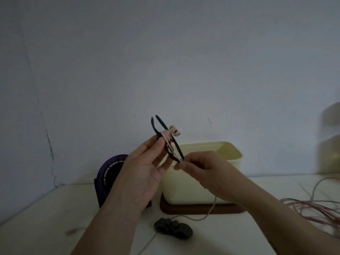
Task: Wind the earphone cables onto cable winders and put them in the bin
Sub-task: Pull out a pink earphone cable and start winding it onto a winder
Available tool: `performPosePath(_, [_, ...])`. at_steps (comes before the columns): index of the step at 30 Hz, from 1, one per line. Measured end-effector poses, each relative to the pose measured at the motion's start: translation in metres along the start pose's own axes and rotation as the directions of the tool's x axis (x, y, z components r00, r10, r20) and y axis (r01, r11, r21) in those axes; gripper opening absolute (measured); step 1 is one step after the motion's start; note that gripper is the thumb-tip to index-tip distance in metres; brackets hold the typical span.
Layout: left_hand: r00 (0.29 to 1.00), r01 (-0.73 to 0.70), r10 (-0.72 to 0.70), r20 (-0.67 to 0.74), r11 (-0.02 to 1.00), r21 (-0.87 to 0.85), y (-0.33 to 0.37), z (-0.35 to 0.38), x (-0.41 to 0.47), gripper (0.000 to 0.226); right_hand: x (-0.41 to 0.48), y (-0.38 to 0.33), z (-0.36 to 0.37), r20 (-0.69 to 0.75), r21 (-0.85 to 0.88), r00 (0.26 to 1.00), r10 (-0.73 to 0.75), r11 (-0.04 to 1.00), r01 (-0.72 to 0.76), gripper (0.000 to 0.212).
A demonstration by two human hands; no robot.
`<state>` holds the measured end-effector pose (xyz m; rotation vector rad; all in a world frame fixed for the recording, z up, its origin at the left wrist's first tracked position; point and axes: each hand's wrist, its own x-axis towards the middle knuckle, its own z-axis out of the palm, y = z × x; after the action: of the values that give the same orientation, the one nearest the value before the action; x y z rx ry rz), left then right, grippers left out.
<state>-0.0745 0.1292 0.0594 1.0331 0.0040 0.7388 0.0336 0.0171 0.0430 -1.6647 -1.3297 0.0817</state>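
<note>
My left hand holds a black cable winder up in front of the wall, thumb and fingers pinching its lower half. Pink earphone cable is wrapped round its middle, and two pale earbuds stick out at its right side. My right hand pinches the pink cable at the winder's lower tip. From there the loose cable hangs down to the table. The pale yellow bin stands behind my hands on a dark brown tray.
A purple and black round device stands left of the bin. A dark grey lumpy holder lies on the white table near the front. More tangled pink and grey cables lie at the right. A blurred pale object is at the far right.
</note>
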Motion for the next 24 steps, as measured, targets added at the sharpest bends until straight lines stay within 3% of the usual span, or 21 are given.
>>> performPosePath(5, [0.995, -0.041, 0.044, -0.090, 0.998, 0.037, -0.002, -0.007, 0.004, 0.035, -0.007, -0.019, -0.007, 0.016, -0.236, 0.997, -0.077, 0.969, 0.079, 0.026])
performPosePath(9, [0.998, -0.053, 0.057, -0.020, 0.985, 0.166, -0.004, -0.006, 0.002, 0.033, -0.012, -0.032, -0.017, -0.026, -0.277, 0.993, -0.119, 0.955, 0.107, 0.021])
performPosePath(11, [0.998, -0.070, 0.064, 0.029, 0.946, 0.316, -0.005, -0.005, 0.000, 0.024, -0.014, -0.035, -0.023, -0.061, -0.259, 0.989, -0.137, 0.959, 0.117, 0.024])
performPosePath(14, [0.994, -0.111, 0.079, 0.078, 0.782, 0.613, -0.006, -0.002, -0.003, 0.016, -0.015, -0.037, -0.032, -0.101, -0.320, 0.980, -0.172, 0.938, 0.131, 0.027])
performPosePath(17, [0.986, -0.116, -0.014, 0.163, 0.642, 0.758, -0.005, -0.002, -0.007, 0.016, -0.014, -0.035, -0.041, -0.146, -0.350, 0.971, -0.189, 0.928, 0.128, 0.019])
performPosePath(24, [0.943, -0.085, -0.211, 0.256, 0.593, 0.801, 0.007, -0.010, -0.009, 0.020, -0.011, -0.022, -0.051, -0.151, -0.249, 0.973, -0.172, 0.960, 0.131, 0.027])
